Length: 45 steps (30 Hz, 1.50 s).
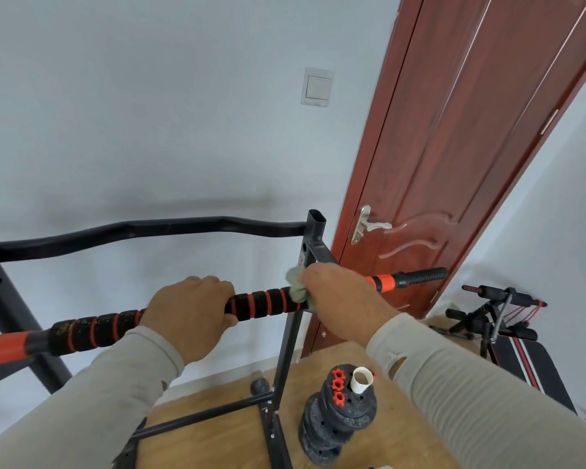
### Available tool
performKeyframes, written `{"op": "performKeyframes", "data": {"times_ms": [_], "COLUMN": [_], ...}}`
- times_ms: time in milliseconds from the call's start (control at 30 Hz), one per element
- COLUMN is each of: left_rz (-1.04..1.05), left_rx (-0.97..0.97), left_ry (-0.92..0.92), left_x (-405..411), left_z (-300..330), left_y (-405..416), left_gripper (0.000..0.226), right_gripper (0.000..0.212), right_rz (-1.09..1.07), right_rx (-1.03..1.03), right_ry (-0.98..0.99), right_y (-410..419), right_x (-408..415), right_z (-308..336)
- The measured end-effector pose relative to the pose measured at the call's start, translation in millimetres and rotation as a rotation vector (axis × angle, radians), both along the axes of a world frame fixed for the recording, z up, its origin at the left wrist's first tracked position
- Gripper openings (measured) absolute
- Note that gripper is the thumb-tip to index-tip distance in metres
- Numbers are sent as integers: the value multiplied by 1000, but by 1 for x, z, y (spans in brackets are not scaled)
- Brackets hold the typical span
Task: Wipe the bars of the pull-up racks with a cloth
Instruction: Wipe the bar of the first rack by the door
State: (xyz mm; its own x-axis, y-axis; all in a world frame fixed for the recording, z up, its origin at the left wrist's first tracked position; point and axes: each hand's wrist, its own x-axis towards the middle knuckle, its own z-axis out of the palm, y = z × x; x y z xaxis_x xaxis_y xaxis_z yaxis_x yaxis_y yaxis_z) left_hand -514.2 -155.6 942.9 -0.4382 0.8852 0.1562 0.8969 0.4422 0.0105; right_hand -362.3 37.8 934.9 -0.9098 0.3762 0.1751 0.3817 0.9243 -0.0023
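Observation:
A black pull-up bar with red rings (pixel 261 304) runs across the middle of the view from lower left to upper right. My left hand (pixel 192 311) grips it around its padded middle. My right hand (pixel 339 292) holds a pale green cloth (pixel 296 288) wrapped against the bar near the rack's right upright (pixel 291 333). A second, bent black bar (pixel 142 230) of the rack runs behind, close to the white wall.
A red-brown door (pixel 454 164) with a silver handle (pixel 369 226) stands to the right. On the wooden floor sit a stack of weight plates (pixel 332 424) with a white cup (pixel 362 380) on top, and a black sit-up bench (pixel 508 336) at the far right.

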Motion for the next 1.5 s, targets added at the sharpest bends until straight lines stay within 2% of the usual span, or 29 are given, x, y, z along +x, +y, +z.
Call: {"op": "performKeyframes", "data": {"times_ms": [133, 233, 367, 533, 600, 700, 800, 933, 967, 1067, 1167, 1267, 1333, 1433, 1500], "left_rz": [11, 11, 10, 11, 10, 4, 3, 8, 8, 11, 13, 14, 15, 19, 19], "left_rx": [1, 11, 7, 7, 12, 16, 24, 28, 29, 33, 32, 37, 40, 42, 38], "left_ry": [-9, -2, -4, 0, 2, -1, -2, -7, -9, -18, -5, -12, -15, -22, -23], "left_x": [1, 1, 1, 0, -1, -1, -2, -1, -1, -1, -2, -1, -1, -1, -1], "left_z": [-2, -3, -3, -3, -4, -5, -6, -6, -6, -7, -8, -8, -8, -7, -7], "left_y": [0, 0, 1, 2, 1, 0, 0, -1, -1, -2, -1, -1, 0, 0, -1], "left_gripper": [25, 25, 26, 27, 27, 27, 28, 28, 28, 29, 30, 31, 30, 29, 29], "right_gripper": [16, 15, 14, 11, 18, 13, 26, 41, 36, 3, 24, 18, 10, 8, 8], "right_rz": [-205, -286, -220, -56, 0, 60, 42, 9, 18, 49, 51, -58, -130, -152, -108], "right_rx": [128, 36, -172, -115, -147, -149, -50, 31, 18, -27, -22, 240, 322, 108, 86], "right_ry": [-200, -203, -75, 91, 163, 139, 36, 64, 71, -5, -128, -227, -186, -31, -22], "right_y": [28, 38, 19, -25, -35, -27, -15, -27, -32, -32, -12, 12, 23, 11, -4], "right_x": [31, 36, 20, -5, -8, 1, 10, -3, -7, -12, -1, 24, 36, 27, 15], "right_z": [32, 32, 21, -3, -7, -5, 2, 7, 8, 0, 14, 36, 42, 30, 11]}}
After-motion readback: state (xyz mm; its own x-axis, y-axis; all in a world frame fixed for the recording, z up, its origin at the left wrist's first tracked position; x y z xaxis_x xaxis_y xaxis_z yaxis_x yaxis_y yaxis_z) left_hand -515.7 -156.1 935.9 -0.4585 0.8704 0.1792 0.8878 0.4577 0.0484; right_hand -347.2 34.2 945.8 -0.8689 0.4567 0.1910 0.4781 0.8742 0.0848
